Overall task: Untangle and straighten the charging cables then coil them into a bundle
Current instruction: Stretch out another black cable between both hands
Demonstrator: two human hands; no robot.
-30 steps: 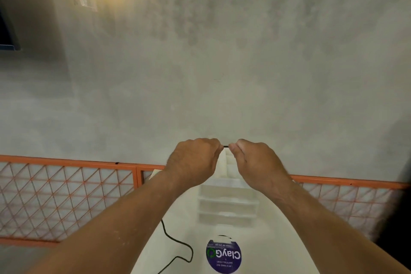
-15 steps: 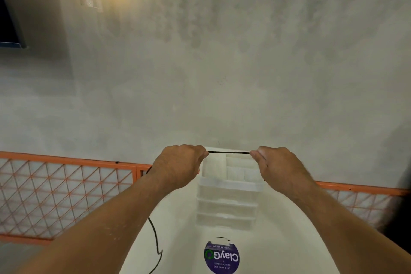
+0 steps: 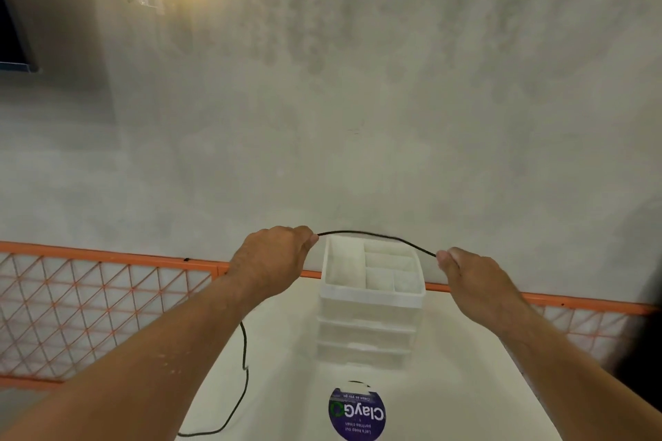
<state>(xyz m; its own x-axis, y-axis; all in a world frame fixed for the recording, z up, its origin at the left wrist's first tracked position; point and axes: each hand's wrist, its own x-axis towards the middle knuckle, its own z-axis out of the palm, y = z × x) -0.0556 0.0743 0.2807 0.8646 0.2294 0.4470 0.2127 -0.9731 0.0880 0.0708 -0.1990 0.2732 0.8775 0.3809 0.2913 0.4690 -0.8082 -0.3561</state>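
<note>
A thin black charging cable arcs between my two raised hands, above a white drawer organiser. My left hand pinches it at the left end of the arc, fingers curled. My right hand pinches it lower at the right end. Below my left forearm, more of the cable hangs down and trails across the white table toward its near edge. The cable's plugs are not visible.
A white plastic drawer organiser with open top compartments stands on the table. A round purple sticker lies in front of it. An orange mesh railing runs behind the table, with a grey floor beyond.
My hands have moved apart, from almost touching to wide apart. The cable stretch between them has lengthened and now bows upward. The hanging part by my left arm has shifted.
</note>
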